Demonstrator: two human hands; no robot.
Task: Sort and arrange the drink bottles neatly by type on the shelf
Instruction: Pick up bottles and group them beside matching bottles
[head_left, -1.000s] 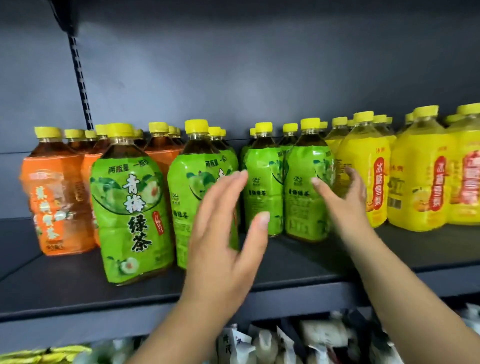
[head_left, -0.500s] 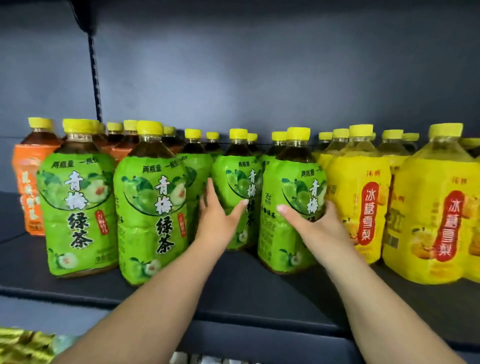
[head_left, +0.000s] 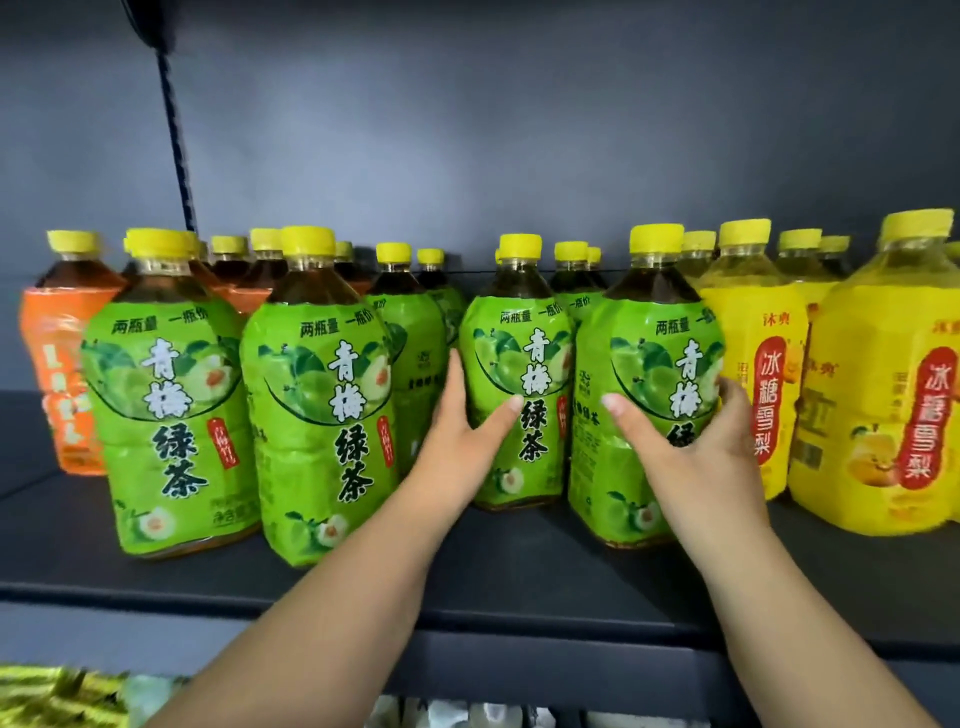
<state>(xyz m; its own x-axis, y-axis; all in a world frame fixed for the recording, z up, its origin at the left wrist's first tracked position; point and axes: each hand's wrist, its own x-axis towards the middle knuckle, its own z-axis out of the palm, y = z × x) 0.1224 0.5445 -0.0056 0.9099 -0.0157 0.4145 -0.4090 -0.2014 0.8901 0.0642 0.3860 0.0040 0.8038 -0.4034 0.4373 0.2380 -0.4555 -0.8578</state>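
Right hand (head_left: 696, 462) grasps the front green tea bottle (head_left: 649, 358), which stands on the dark shelf board (head_left: 493, 577). Just left of this bottle, the left hand (head_left: 452, 447) grasps a second green tea bottle (head_left: 519, 332). Yellow pear drink bottles (head_left: 748, 353) stand right of the front bottle, orange bottles (head_left: 52, 332) far left, grey back wall (head_left: 519, 130) behind.

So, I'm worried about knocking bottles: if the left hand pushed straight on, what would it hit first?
Probably the rear green tea bottle just beyond the left hand; depth is unclear.
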